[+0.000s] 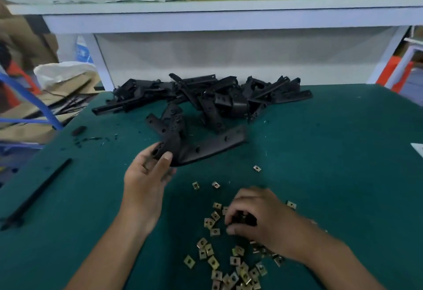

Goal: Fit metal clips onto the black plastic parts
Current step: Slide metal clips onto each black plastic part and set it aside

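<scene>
Left hand (146,170) grips my black plastic part (201,148), its long axis running right; right hand (256,218), nearer me, curls over the metal clips (212,221).

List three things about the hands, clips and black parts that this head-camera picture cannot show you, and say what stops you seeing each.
1. Whether the right hand holds a clip: its curled fingers hide it.
2. How many clips there are: the bottom edge cuts the heap, and the hand covers some.
3. Whether the black part gripped by the left hand has clips fitted: too blurred.
</scene>
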`<state>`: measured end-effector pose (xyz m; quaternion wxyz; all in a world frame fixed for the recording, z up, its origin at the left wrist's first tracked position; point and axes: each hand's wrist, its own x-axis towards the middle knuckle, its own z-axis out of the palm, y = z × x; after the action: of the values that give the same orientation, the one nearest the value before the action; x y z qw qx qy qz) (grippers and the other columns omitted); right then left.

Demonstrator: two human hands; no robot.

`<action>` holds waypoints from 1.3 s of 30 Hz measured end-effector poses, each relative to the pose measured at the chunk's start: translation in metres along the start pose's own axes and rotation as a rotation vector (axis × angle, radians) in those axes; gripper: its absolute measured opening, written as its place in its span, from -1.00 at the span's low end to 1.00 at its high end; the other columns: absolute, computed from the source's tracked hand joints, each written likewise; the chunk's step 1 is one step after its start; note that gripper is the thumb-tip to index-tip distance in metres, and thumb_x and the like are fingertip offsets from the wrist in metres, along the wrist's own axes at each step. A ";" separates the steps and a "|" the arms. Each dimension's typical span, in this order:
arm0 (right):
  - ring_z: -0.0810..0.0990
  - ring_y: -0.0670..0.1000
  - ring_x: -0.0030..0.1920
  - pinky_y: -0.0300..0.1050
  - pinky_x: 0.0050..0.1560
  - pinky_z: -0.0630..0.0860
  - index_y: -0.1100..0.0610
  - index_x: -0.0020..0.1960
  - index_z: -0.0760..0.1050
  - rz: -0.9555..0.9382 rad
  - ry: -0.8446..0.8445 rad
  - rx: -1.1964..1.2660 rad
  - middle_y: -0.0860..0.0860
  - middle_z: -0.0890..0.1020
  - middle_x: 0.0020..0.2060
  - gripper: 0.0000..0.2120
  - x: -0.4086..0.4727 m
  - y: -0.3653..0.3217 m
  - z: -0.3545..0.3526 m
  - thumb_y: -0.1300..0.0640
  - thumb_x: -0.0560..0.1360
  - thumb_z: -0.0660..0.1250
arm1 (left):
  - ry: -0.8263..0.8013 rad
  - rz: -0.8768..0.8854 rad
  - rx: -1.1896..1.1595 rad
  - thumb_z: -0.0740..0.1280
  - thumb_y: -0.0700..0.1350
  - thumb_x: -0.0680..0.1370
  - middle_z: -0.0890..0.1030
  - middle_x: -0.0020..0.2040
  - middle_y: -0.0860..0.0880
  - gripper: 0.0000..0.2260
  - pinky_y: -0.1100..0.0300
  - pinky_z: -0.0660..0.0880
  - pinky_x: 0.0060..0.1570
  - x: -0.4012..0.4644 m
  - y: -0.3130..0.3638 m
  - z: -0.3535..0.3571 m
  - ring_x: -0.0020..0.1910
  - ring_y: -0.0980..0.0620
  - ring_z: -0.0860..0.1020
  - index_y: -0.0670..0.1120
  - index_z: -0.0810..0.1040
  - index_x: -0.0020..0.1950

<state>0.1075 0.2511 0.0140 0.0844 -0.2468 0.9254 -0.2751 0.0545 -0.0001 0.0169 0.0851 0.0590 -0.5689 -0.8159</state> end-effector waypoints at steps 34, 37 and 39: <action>0.71 -0.02 -0.04 -0.22 -0.06 0.62 0.01 -0.09 0.71 0.075 0.427 1.241 0.05 0.74 -0.03 -0.77 0.003 -0.018 -0.020 0.10 0.25 0.56 | -0.729 -0.284 -0.133 0.54 0.01 0.48 0.63 0.17 -0.30 -0.64 0.07 0.63 -0.33 -0.056 -0.016 0.040 -0.15 -0.11 0.67 -0.15 0.59 0.15; 0.70 -0.03 -0.07 -0.21 -0.06 0.62 -0.02 -0.10 0.71 0.060 0.426 1.220 0.02 0.73 -0.09 -0.80 0.002 -0.019 -0.022 0.10 0.27 0.57 | -0.746 -0.315 -0.129 0.51 0.00 0.51 0.66 0.13 -0.25 -0.66 0.05 0.64 -0.28 -0.057 -0.014 0.040 -0.14 -0.09 0.68 -0.15 0.59 0.19; 0.70 -0.03 -0.06 -0.19 -0.05 0.62 -0.01 -0.09 0.72 0.052 0.422 1.206 0.01 0.73 -0.10 -0.79 0.002 -0.021 -0.022 0.07 0.30 0.63 | -0.745 -0.346 -0.130 0.47 -0.04 0.53 0.66 0.01 -0.25 -0.70 0.04 0.64 -0.26 -0.057 -0.012 0.039 -0.16 -0.09 0.67 -0.16 0.59 0.19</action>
<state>0.1078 0.2455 0.0439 0.0308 -0.0741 0.6105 -0.7879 0.1021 0.0518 0.0195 -0.2613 -0.1509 -0.4900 -0.8179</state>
